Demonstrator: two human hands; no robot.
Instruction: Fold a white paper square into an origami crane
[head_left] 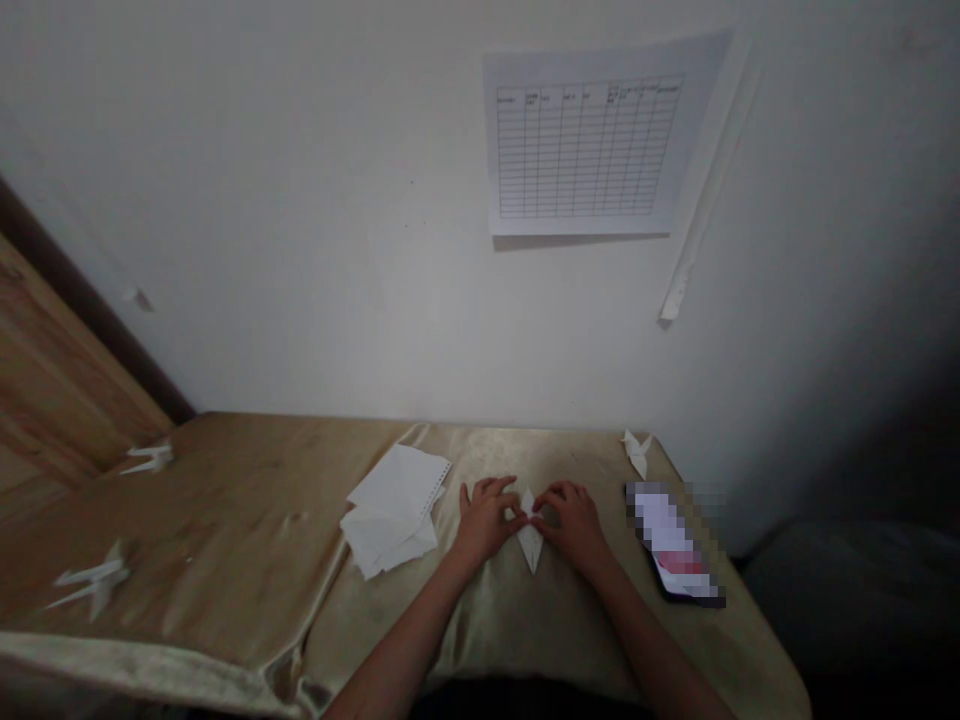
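Note:
A small white folded paper (pixel 532 553), shaped like a narrow diamond, lies on the table in front of me. My left hand (pixel 489 515) pinches its left edge between thumb and forefinger. From the other side, my right hand (pixel 571 520) pinches the right edge, the fingertips of both hands almost meeting over its middle. My fingers cover part of the paper's centre. To the left of my left hand is a loose pile of white paper sheets (pixel 397 510), one with a perforated edge.
A phone (pixel 679 550) with a blurred screen lies at the right, below a folded paper figure (pixel 637 453). Two folded paper cranes (pixel 154 457) (pixel 96 580) rest at the left. A printed grid sheet (pixel 585 150) hangs on the wall behind the cloth-covered table (pixel 247 520).

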